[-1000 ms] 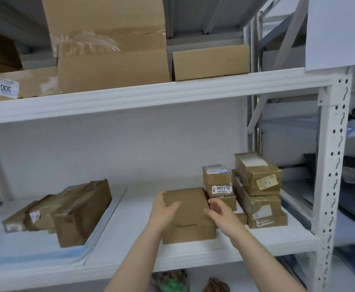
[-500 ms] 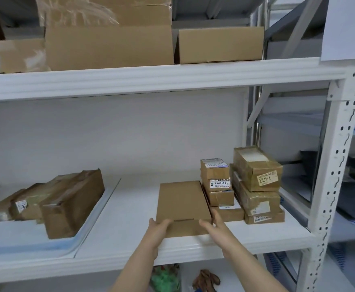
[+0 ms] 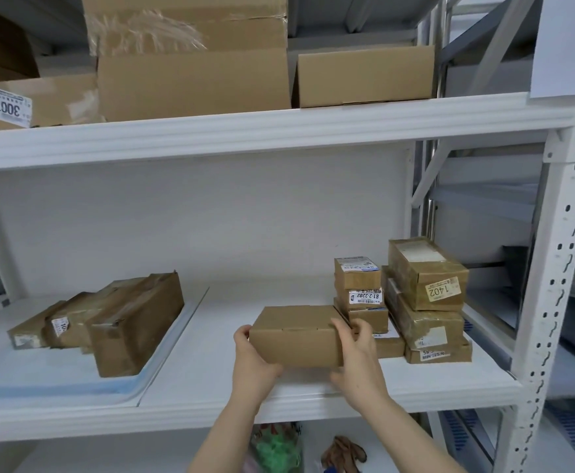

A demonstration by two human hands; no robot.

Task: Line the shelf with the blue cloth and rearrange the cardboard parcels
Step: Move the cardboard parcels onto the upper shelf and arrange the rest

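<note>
A plain flat cardboard parcel [image 3: 296, 336] is raised at its front off the white middle shelf [image 3: 211, 387]. My left hand [image 3: 252, 363] grips its left front corner and my right hand [image 3: 357, 356] grips its right side, fingers curled over the top edge. To the right stand two stacks of small labelled parcels [image 3: 361, 291] and bigger taped parcels [image 3: 426, 295]. On the left, several taped brown parcels [image 3: 125, 322] lie on a pale blue cloth [image 3: 57, 384] that covers the shelf's left part.
Large cardboard boxes [image 3: 190, 63] fill the upper shelf. A white perforated upright [image 3: 559, 268] bounds the shelf on the right, with another rack behind it. Green and brown items [image 3: 276, 452] lie on the shelf below.
Both hands slid from the parcel's sides to its front, then took hold and lifted its front edge off the shelf toward me.
</note>
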